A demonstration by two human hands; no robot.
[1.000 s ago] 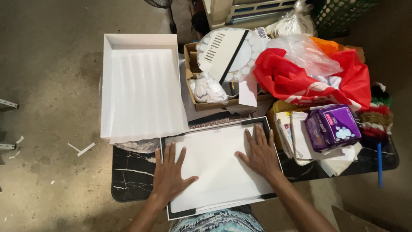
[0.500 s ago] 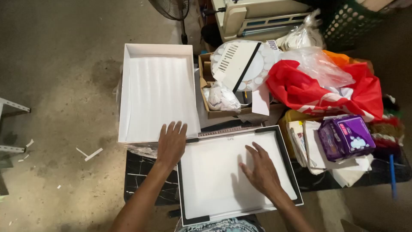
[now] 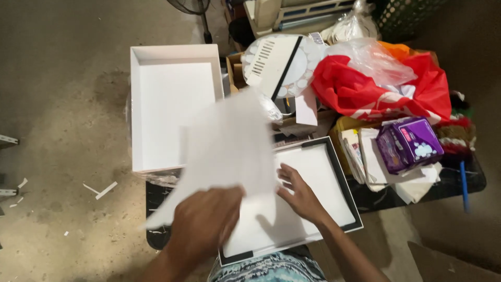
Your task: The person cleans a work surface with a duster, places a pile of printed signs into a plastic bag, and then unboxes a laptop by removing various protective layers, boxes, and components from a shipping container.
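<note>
- Bare concrete floor surrounds a cluttered dark bench below me.
- I see my left hand gripping a blurred white sheet, lifted above the flat black-edged box.
- I see my right hand lying flat, fingers spread, on the box's white inside, just right of the left hand.
- Beyond the left hand sits an open white box lid.
- Right of my right hand lie a purple packet and red cloth.
</note>
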